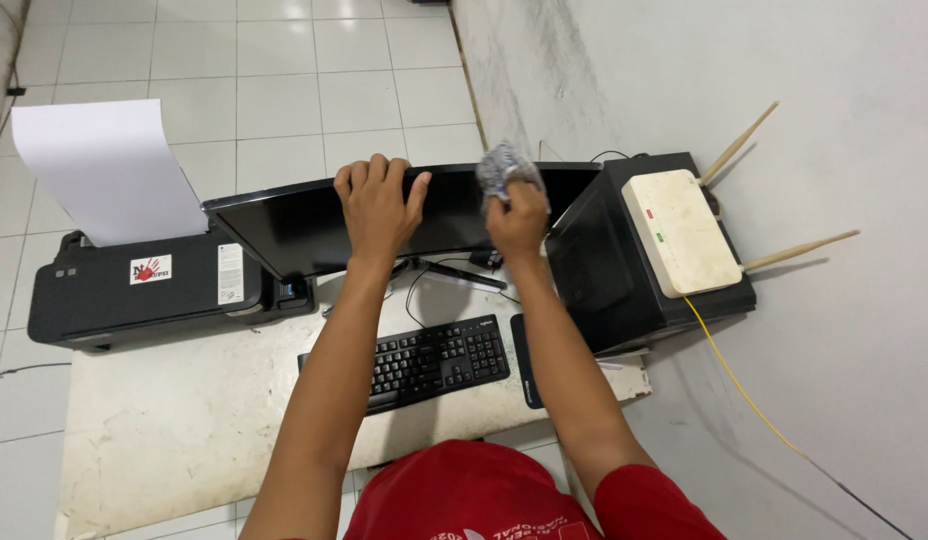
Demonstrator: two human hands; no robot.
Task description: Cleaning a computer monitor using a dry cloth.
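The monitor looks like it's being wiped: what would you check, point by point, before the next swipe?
1. Left hand steadies the monitor by its top edge: ok.
2. Right hand grips the crumpled cloth firmly: ok.
3. Cloth touching the monitor's top edge: ok.
4. Keyboard out of the arms' way: ok.
5. Monitor stand seated flat on the table: cannot tell, partly hidden.
6. Screen on or off: cannot tell from above.

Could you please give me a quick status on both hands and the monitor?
Left hand gripping monitor top edge. Right hand closed on crumpled cloth at the same edge. Keyboard below, apart; nothing blocking.
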